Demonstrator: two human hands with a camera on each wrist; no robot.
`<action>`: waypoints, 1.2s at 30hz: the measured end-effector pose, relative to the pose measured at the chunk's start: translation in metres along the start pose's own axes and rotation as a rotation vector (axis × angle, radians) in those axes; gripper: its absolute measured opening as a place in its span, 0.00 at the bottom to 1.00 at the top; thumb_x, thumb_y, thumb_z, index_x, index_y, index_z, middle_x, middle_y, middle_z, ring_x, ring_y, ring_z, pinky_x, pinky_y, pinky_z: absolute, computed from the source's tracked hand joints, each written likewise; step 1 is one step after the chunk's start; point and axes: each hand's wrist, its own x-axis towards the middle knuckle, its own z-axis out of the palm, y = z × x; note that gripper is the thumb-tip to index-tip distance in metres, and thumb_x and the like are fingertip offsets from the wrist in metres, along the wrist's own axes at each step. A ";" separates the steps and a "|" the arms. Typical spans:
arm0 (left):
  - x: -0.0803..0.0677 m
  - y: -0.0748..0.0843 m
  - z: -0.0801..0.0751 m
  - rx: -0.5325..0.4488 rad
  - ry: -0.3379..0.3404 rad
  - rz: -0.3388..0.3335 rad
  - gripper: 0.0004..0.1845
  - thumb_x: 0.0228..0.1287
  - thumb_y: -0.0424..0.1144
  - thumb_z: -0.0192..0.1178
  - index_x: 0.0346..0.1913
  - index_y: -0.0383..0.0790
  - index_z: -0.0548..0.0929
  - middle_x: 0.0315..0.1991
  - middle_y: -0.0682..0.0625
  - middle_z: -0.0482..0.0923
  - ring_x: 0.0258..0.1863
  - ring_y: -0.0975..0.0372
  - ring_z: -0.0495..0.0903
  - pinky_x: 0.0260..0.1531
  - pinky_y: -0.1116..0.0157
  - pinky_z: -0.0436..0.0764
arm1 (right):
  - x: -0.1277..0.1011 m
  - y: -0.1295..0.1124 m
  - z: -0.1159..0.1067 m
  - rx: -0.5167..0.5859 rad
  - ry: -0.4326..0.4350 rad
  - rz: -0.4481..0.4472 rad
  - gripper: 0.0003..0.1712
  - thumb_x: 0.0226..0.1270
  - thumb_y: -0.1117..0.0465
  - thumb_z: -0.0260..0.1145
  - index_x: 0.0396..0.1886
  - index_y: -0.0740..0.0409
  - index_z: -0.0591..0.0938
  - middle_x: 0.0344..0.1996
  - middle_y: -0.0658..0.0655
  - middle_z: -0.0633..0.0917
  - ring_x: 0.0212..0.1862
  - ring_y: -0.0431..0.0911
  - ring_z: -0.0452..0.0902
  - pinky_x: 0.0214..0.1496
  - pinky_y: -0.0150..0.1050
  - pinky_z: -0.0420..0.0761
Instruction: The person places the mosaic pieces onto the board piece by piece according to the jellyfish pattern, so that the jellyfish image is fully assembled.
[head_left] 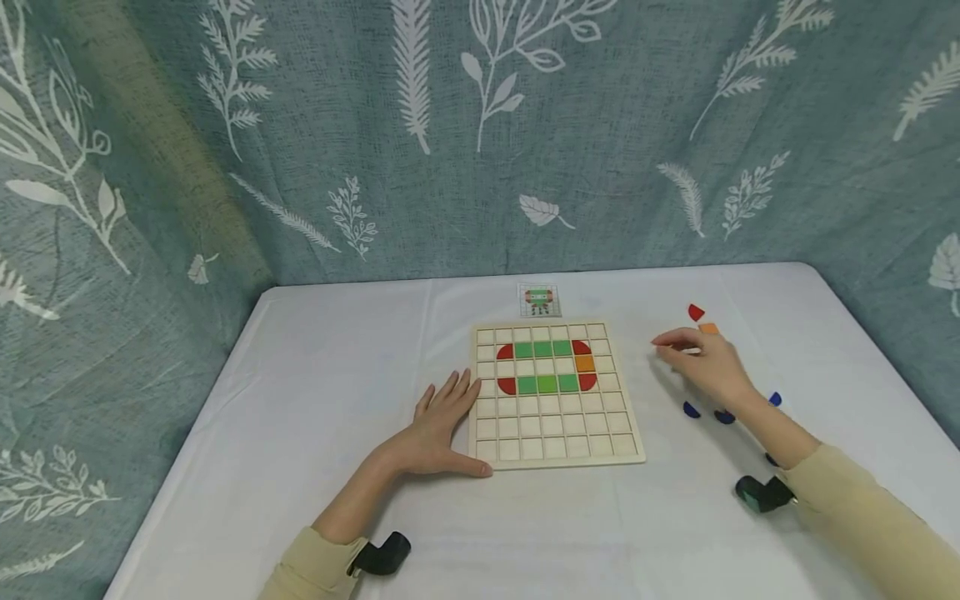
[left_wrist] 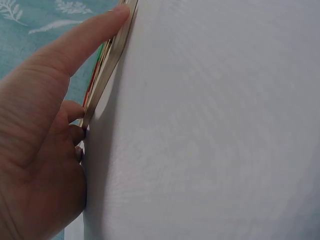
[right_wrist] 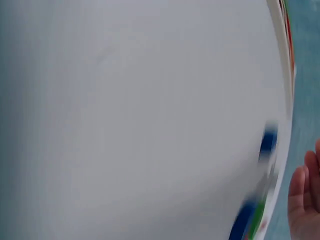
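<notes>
A wooden grid board (head_left: 525,450) lies on the table with red, green and orange pieces set in its cells. My left hand (head_left: 442,433) is at its left edge, fingers spread over that side and the thumb at the near corner. In the left wrist view the thumb (left_wrist: 95,37) touches the board's rim (left_wrist: 112,60). My right hand (head_left: 705,367) hovers right of the board, fingers bent and thumb close to the index fingertip. Whether something small is between them cannot be seen. An orange piece (head_left: 708,328) shows behind that hand, and a red piece (head_left: 696,312) beyond it.
A small pattern card (head_left: 539,301) lies just past the board's far edge. Blue pieces (head_left: 692,410) lie on the white cloth (head_left: 360,350) around and under the right forearm. A green piece (right_wrist: 257,220) appears blurred in the right wrist view. A patterned curtain (head_left: 450,208) hangs behind.
</notes>
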 end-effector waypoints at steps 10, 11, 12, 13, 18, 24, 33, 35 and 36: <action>-0.001 0.001 0.000 -0.006 -0.002 -0.002 0.65 0.48 0.61 0.72 0.78 0.37 0.43 0.78 0.44 0.31 0.76 0.53 0.27 0.69 0.46 0.29 | 0.011 0.045 -0.042 -0.109 -0.014 0.192 0.23 0.75 0.57 0.55 0.59 0.71 0.74 0.52 0.73 0.76 0.51 0.65 0.70 0.53 0.58 0.75; -0.001 0.001 0.000 -0.006 -0.003 -0.001 0.64 0.48 0.61 0.72 0.78 0.37 0.43 0.78 0.44 0.31 0.76 0.53 0.27 0.69 0.46 0.29 | 0.011 0.047 -0.043 -0.120 -0.028 0.193 0.23 0.74 0.58 0.55 0.58 0.71 0.74 0.52 0.74 0.76 0.51 0.65 0.70 0.54 0.59 0.75; -0.001 0.002 0.000 -0.006 -0.003 -0.001 0.64 0.48 0.61 0.72 0.78 0.37 0.43 0.78 0.44 0.31 0.76 0.53 0.27 0.69 0.46 0.29 | 0.011 0.048 -0.043 -0.132 -0.037 0.189 0.23 0.74 0.57 0.55 0.58 0.71 0.74 0.52 0.74 0.76 0.51 0.65 0.70 0.55 0.59 0.75; -0.001 0.002 0.000 -0.005 -0.002 -0.002 0.64 0.48 0.61 0.72 0.78 0.37 0.43 0.78 0.44 0.31 0.76 0.53 0.27 0.69 0.46 0.29 | 0.011 0.049 -0.043 -0.139 -0.037 0.181 0.22 0.74 0.58 0.55 0.58 0.72 0.75 0.52 0.74 0.76 0.51 0.65 0.70 0.55 0.60 0.75; -0.001 0.002 0.000 -0.004 0.005 -0.003 0.64 0.48 0.61 0.72 0.78 0.37 0.43 0.78 0.44 0.32 0.76 0.53 0.27 0.69 0.46 0.29 | 0.015 0.048 -0.042 -0.177 0.020 0.120 0.19 0.73 0.61 0.56 0.56 0.70 0.76 0.48 0.72 0.78 0.47 0.62 0.72 0.48 0.55 0.78; -0.001 0.001 0.001 0.000 0.004 -0.002 0.64 0.48 0.61 0.72 0.78 0.37 0.44 0.78 0.44 0.32 0.76 0.53 0.27 0.69 0.45 0.30 | 0.026 0.050 -0.047 -0.205 -0.045 0.113 0.22 0.72 0.64 0.58 0.62 0.71 0.73 0.53 0.74 0.74 0.49 0.64 0.68 0.52 0.58 0.76; -0.002 0.001 0.001 0.004 0.010 0.001 0.64 0.47 0.61 0.72 0.78 0.37 0.44 0.78 0.44 0.32 0.76 0.53 0.28 0.69 0.45 0.30 | 0.032 0.052 -0.048 -0.184 -0.098 0.208 0.25 0.71 0.58 0.63 0.59 0.72 0.73 0.51 0.74 0.74 0.48 0.63 0.68 0.47 0.48 0.79; -0.001 0.002 0.001 0.003 0.010 0.000 0.64 0.48 0.61 0.72 0.78 0.37 0.44 0.78 0.43 0.32 0.76 0.53 0.28 0.69 0.45 0.30 | 0.031 0.052 -0.048 -0.186 -0.083 0.200 0.25 0.70 0.58 0.64 0.58 0.72 0.74 0.49 0.73 0.75 0.46 0.62 0.69 0.42 0.42 0.78; -0.001 0.002 0.001 0.002 0.009 0.000 0.64 0.48 0.61 0.72 0.78 0.37 0.44 0.78 0.43 0.32 0.76 0.53 0.28 0.69 0.45 0.30 | 0.030 0.051 -0.048 -0.188 -0.074 0.190 0.25 0.69 0.58 0.64 0.57 0.73 0.75 0.48 0.73 0.76 0.46 0.62 0.69 0.40 0.39 0.78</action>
